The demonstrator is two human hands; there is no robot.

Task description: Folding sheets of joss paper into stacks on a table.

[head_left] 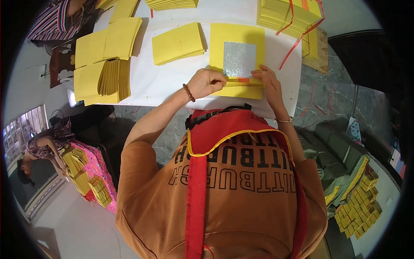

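In front of me lies a yellow paper sheet (216, 39) with a silver foil square (239, 58) on its middle. Its near part is turned up into a narrow fold that runs crosswise, and an orange-red patch (243, 80) shows beside the foil's near edge. My left hand (207, 84) is closed, pinching the left part of this fold between thumb and fingers. At the fold's right end my right hand (270, 84) grips the paper with bent fingers, their tips reaching the foil's lower right corner. More yellow paper may lie beneath; I cannot tell.
Left of the sheet lies a small yellow stack (177, 43). Larger yellow stacks (105, 60) fill the table's left side. Red strings (297, 41) trail from a tied yellow bundle (282, 19) at the back right. A person (47, 138) works at a pink-covered table (92, 157) on the left.
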